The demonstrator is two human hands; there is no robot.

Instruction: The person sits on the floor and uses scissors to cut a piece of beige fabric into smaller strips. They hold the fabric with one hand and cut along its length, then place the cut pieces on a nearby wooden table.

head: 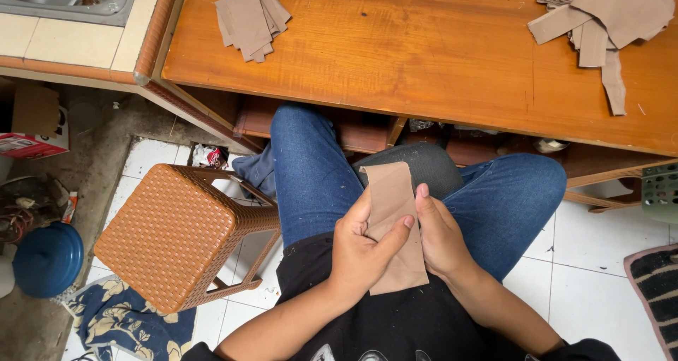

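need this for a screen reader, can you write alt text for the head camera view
Seen from above, a seated person in blue jeans holds a tan fabric piece over their lap, left hand and right hand gripping its sides. Ahead, a wooden table carries two piles of similar pieces; a woven brown stool stands at left.

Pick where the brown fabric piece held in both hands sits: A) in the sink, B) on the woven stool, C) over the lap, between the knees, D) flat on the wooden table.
C: the left hand and right hand hold the fabric piece over the lap, below the table edge and right of the stool.
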